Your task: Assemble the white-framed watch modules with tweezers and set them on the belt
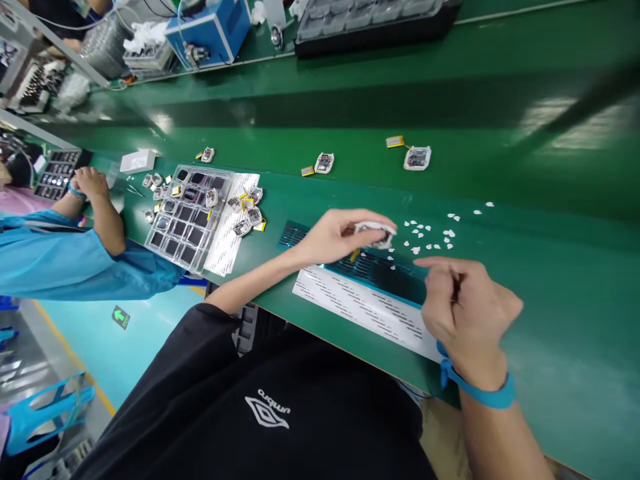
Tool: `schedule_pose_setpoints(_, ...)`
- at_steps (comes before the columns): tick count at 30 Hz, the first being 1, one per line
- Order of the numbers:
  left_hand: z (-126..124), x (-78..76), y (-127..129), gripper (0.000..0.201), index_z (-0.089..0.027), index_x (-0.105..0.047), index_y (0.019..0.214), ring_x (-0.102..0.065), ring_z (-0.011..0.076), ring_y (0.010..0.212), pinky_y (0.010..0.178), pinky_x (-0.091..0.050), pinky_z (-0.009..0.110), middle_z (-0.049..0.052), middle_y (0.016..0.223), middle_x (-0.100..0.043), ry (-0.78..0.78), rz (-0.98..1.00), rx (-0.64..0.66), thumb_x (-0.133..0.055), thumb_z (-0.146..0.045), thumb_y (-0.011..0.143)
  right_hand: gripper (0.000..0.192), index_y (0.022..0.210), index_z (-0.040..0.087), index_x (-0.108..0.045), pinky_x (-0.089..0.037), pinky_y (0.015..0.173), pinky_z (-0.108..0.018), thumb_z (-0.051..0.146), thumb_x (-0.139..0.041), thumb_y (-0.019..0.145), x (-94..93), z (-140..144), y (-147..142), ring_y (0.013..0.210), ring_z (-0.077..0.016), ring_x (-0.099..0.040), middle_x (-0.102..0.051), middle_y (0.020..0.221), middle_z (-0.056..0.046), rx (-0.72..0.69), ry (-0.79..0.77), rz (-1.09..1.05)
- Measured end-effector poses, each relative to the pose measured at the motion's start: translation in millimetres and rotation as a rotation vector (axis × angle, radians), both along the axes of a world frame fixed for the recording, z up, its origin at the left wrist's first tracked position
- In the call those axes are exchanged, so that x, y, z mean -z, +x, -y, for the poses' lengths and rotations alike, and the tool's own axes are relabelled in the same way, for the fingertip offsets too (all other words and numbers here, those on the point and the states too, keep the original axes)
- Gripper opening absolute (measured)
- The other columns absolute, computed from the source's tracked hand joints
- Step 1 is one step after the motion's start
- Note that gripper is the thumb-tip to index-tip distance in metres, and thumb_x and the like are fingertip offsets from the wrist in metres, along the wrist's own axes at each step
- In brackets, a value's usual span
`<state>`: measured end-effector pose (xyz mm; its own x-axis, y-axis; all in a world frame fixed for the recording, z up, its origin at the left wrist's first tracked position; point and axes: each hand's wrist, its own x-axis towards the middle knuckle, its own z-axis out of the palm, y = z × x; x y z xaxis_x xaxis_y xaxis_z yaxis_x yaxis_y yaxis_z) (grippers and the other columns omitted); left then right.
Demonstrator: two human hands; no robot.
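Note:
My left hand (333,237) is closed around the edge of a white device housing (383,235) that shows electronics inside. A yellow piece (355,255) hangs just below it. My right hand (463,300) has its index finger stretched out and the other fingers curled. Its fingertip is close to several small white tabs (416,251) scattered on the green bench; I see nothing between finger and thumb. Beneath both hands lie a dark slotted film strip (385,275) and a white printed sheet (360,305).
Two opened housings with batteries (417,159) (324,163) sit farther back. To the left are more housings (254,216) and a clear compartment tray (175,227). A co-worker's hands (93,183) rest beyond it. A blue box (209,33) and black tray (375,27) stand behind.

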<state>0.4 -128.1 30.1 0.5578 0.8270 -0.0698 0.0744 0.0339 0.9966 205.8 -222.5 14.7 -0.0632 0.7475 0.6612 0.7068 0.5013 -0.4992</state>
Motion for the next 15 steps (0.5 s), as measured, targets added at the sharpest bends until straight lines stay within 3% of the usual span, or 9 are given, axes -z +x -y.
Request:
schedule_pose_setpoints(2, 16.0, 1.4, 4.3, 0.026, -0.022, -0.080, 0.106, -0.072, 0.0158, 0.083, 0.074, -0.055, 0.028, 0.004, 0.101, -0.080, -0.041, -0.010, 0.085, -0.071, -0.043, 0.094, 0.017, 0.110, 0.025, -0.070, -0.037, 0.044, -0.028, 0.015, -0.061, 0.100, -1.9, -0.1, -2.3, 0.045, -0.0105, -0.051, -0.064, 0.062, 0.007, 0.010, -0.025, 0.003)
schedule_pose_setpoints(5, 29.0, 6.0, 6.5, 0.025, -0.025, -0.079, 0.110, -0.072, 0.0144, 0.078, 0.073, -0.056, 0.028, 0.004, 0.103, -0.079, -0.070, 0.005, 0.155, -0.065, -0.042, 0.097, 0.024, 0.118, 0.025, -0.070, -0.037, 0.044, -0.026, 0.020, -0.073, 0.095, -3.3, -1.3, -6.0, 0.044, -0.0087, -0.049, -0.065, 0.064, 0.009, -0.002, -0.048, 0.026)
schedule_pose_setpoints(8, 35.4, 7.6, 5.9, 0.034, -0.027, -0.072, 0.128, -0.070, 0.0129, 0.065, 0.067, -0.055, 0.027, 0.001, 0.084, -0.074, -0.155, 0.002, 0.206, -0.054, -0.043, 0.104, 0.023, 0.111, 0.027, -0.070, -0.038, 0.045, -0.024, 0.014, -0.075, 0.092, -3.1, -2.3, -7.6, 0.047, -0.0069, -0.051, -0.070, 0.070, 0.008, -0.011, -0.014, 0.103)
schedule_pose_setpoints(11, 39.3, 4.8, 4.3, 0.040, -0.025, -0.066, 0.137, -0.068, 0.0131, 0.059, 0.062, -0.054, 0.026, 0.000, 0.073, -0.069, -0.194, -0.001, 0.208, -0.047, -0.044, 0.107, 0.022, 0.101, 0.026, -0.068, -0.037, 0.045, -0.023, 0.010, -0.076, 0.090, -2.5, -2.8, -6.6, 0.048, -0.0054, -0.053, -0.071, 0.070, 0.008, -0.013, 0.035, 0.157)
schedule_pose_setpoints(15, 43.0, 0.7, 3.5, 0.043, -0.022, -0.067, 0.136, -0.068, 0.0147, 0.058, 0.059, -0.054, 0.027, 0.001, 0.072, -0.069, -0.160, 0.015, 0.156, -0.048, -0.044, 0.105, 0.023, 0.104, 0.026, -0.068, -0.039, 0.047, -0.024, 0.011, -0.077, 0.089, -2.2, -2.0, -4.6, 0.050, -0.0065, -0.058, -0.074, 0.074, 0.007, -0.008, 0.044, 0.177)
